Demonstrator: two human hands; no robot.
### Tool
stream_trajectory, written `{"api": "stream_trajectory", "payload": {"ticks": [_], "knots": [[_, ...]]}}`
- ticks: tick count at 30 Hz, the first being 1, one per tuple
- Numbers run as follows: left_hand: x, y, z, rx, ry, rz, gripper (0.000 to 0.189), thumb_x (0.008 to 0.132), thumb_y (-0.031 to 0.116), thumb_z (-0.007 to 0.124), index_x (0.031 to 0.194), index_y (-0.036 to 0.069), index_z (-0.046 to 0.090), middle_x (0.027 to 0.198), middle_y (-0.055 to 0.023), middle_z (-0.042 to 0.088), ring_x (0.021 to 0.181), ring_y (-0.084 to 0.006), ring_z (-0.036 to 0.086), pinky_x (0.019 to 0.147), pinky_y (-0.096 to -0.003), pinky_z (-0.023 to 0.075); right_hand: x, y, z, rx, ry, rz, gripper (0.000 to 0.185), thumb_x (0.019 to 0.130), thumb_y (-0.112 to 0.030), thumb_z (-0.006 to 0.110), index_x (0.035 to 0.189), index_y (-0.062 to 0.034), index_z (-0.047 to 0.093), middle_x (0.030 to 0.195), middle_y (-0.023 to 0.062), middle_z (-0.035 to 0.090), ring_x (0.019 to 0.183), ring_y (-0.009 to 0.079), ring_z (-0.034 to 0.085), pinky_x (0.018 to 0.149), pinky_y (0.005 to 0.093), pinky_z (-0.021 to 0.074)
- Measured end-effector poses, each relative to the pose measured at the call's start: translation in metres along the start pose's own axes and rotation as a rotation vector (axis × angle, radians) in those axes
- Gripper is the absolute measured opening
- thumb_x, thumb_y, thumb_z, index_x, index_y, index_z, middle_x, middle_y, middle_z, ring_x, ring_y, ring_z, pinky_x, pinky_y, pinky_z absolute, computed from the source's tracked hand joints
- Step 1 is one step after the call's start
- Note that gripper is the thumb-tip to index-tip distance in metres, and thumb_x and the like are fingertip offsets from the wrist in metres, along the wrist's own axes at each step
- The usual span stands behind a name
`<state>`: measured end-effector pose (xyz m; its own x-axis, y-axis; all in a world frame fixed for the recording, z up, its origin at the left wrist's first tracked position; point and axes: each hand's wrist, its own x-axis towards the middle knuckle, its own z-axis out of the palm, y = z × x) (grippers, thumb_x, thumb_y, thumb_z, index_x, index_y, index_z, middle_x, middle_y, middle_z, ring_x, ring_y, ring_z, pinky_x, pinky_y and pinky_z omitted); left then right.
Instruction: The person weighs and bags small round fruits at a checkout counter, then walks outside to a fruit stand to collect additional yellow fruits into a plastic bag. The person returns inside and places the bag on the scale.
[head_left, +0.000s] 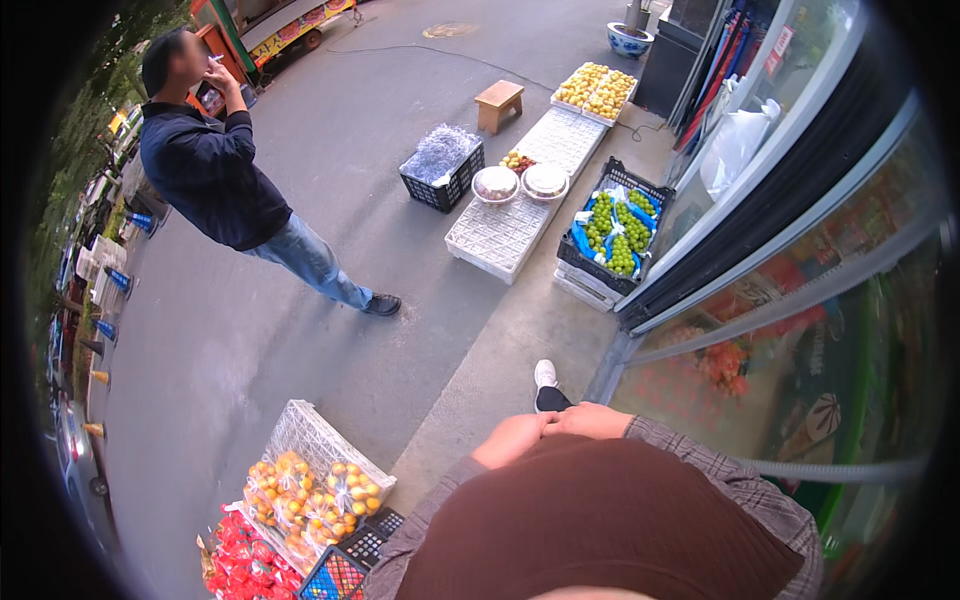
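My left hand (514, 439) and my right hand (592, 420) meet in front of my belly, their fingers touching. The fingers curl out of sight, and I see no object in either hand. Both forearms are in grey plaid sleeves, and a brown top (600, 510) fills the space below the hands. Just past them is my white shoe (546, 373). At lower left, bagged orange fruit (315, 495) sits in a white plastic crate (289, 427). Ahead, a black crate (656, 184) holds green grapes (615, 229) in blue wrapping, and two lidded clear bowls (519, 184) rest on upturned white crates (499, 232).
A person in a dark jacket (199, 165) stands at left, hand at the mouth. A glass door (750, 390) borders the right. Red-wrapped goods (251, 559) lie lower left. Yellow fruit (596, 90), a wooden stool (499, 105) and a black crate of shredded filler (442, 169) stand farther off.
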<state>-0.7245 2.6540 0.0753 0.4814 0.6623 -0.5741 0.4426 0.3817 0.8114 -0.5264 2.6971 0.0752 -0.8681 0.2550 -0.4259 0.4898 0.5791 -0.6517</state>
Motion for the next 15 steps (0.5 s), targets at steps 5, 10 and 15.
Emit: {"api": "stream_trajectory", "payload": {"ticks": [5,10,15], "knots": [[0.047,0.027,-0.035,-0.666,0.073,-0.172,0.04,0.095,0.02,0.047,0.13,0.004,0.058,0.11,-0.016,0.069,0.102,-0.0278,0.065,0.085,-0.0364,0.0476,0.025,0.052,-0.05,0.032,0.173,-0.188,0.034,0.089,-0.018,0.053,0.122,-0.0195,0.048,0.105,0.011,0.064,0.095,0.0349,0.065,0.077,0.0482,0.0519],[0.132,0.082,-0.13,0.85,0.026,-0.045,0.068,0.082,0.013,0.058,0.146,0.002,0.036,0.109,-0.0278,0.066,0.099,-0.0427,0.064,0.086,-0.0494,0.0508,0.03,0.116,-0.093,-0.031,0.278,0.031,0.047,0.089,-0.019,0.054,0.135,-0.0181,0.051,0.101,0.0127,0.066,0.093,0.0335,0.066,0.079,0.0465,0.0524],[0.233,0.151,-0.237,0.798,0.271,0.169,0.068,0.083,0.012,0.056,0.148,0.009,0.036,0.118,-0.0267,0.063,0.106,-0.0406,0.062,0.092,-0.0466,0.0495,-0.009,0.199,-0.118,-0.252,0.383,0.473,0.021,0.086,-0.013,0.055,0.105,-0.0118,0.064,0.097,0.012,0.069,0.093,0.0317,0.067,0.076,0.0461,0.0518]]}}
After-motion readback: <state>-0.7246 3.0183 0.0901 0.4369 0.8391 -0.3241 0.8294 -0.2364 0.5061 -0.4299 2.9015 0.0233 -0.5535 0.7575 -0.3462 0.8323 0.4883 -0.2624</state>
